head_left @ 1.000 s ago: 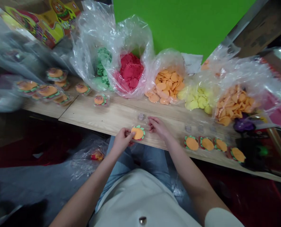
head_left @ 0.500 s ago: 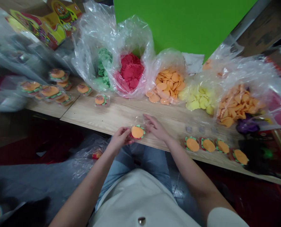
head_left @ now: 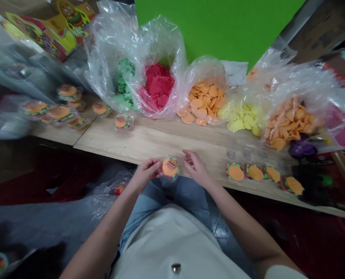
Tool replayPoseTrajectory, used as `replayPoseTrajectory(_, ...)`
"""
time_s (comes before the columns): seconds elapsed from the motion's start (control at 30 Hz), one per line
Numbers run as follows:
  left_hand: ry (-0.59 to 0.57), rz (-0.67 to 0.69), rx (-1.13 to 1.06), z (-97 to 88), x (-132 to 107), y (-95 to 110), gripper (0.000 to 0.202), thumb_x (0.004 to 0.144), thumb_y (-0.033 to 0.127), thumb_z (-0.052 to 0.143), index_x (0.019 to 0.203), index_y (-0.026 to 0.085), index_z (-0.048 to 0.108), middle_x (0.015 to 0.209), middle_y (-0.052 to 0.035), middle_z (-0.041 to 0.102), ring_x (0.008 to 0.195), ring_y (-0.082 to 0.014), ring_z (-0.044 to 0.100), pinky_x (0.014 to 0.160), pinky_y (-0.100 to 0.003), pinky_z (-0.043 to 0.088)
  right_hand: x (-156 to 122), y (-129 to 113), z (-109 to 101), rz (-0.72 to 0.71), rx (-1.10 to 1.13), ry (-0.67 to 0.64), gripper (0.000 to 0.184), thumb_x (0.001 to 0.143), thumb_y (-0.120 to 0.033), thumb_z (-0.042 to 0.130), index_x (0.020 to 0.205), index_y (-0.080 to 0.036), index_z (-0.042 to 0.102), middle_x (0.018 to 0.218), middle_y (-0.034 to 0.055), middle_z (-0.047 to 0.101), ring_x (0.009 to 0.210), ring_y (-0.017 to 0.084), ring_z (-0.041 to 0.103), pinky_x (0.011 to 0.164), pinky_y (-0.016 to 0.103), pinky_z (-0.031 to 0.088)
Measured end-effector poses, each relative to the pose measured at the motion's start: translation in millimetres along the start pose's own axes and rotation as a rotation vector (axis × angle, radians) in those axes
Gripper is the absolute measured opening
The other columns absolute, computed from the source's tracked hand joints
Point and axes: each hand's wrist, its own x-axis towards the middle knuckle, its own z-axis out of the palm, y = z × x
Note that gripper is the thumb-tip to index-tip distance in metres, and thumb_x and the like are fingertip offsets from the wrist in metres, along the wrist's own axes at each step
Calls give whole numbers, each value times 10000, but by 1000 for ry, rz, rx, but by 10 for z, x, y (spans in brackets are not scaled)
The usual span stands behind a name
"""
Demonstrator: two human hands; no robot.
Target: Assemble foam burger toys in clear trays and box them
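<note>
Standing behind packed burger [head_left: 170,167], bags [head_left: 179,54], green panel [head_left: 218,31]

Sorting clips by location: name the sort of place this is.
Likely a packing workshop: a bench lined with plastic bags of coloured pieces, packaged little burgers, and a burger-printed box.

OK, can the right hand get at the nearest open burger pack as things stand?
Probably yes: only bare tabletop shows between the right hand and that open burger pack, while the left hand holds the lidded pack by its edge.
</note>
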Motion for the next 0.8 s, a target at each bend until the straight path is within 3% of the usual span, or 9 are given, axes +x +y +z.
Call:
replayPoseTrajectory(0.07,-93,-6,60,0,-93,24,237,706,334,643,826,136,594,661,5,590,565,-88,537,536,-191,435,63,-40,-48,155,130,-160,222,871,-353,388,964,-193,510,756,12,564,658,135,551,601,276,481)
replayPoseTrajectory(0.13,-210,-33,159,-16,-208,17,214,715,320,633,832,142,615,663,-3,598,559,-93,523,533,-196,429,34,-81,-54,245,249,-468,250,864,-422,396,782,-205,488,597,-41,501,524,110,511,503,240,451)
replayPoseTrajectory(0.2,-297,-80,248,-51,-347,-44,200,726,316,621,834,148,631,670,-12,604,551,-94,511,518,-191,415,-96,-107,-10,311,358,-714,261,863,-431,395,738,-211,457,554,-59,483,473,100,499,461,225,433)
replayPoseTrajectory(0.27,-338,-159,263,-94,-509,-150,197,722,315,626,828,150,644,686,-22,611,550,-93,507,508,-188,405,-297,-117,59,336,408,-832,252,872,-414,380,746,-209,453,562,-57,500,468,99,512,453,220,430)
replayPoseTrajectory(0.37,-330,-291,138,-124,-768,-305,216,689,294,665,853,154,647,767,-42,637,609,-105,539,559,-199,425,-593,-132,126,267,355,-808,240,878,-371,381,736,-195,462,594,-45,513,512,96,528,473,203,421)
replayPoseTrajectory(0.5,-172,-346,-9,-50,-1013,-346,228,662,279,693,857,172,642,826,-29,640,658,-97,544,619,-198,427,-777,-230,70,175,254,-718,227,888,-308,362,715,-186,445,613,-40,502,544,83,503,503,186,380)
replayPoseTrajectory(0.67,-74,-280,33,103,-1091,-317,165,694,310,658,751,160,619,682,6,593,595,-88,492,564,-187,392,-825,-365,15,34,41,-608,204,863,-258,405,678,-180,443,646,-33,470,586,85,423,537,198,310)
replayPoseTrajectory(0.8,67,-134,87,172,-1037,-419,176,702,322,638,703,151,597,614,21,550,579,-91,468,559,-188,384,-976,-351,191,202,87,-403,234,897,-322,350,725,-192,440,667,-25,485,616,101,442,555,210,325)
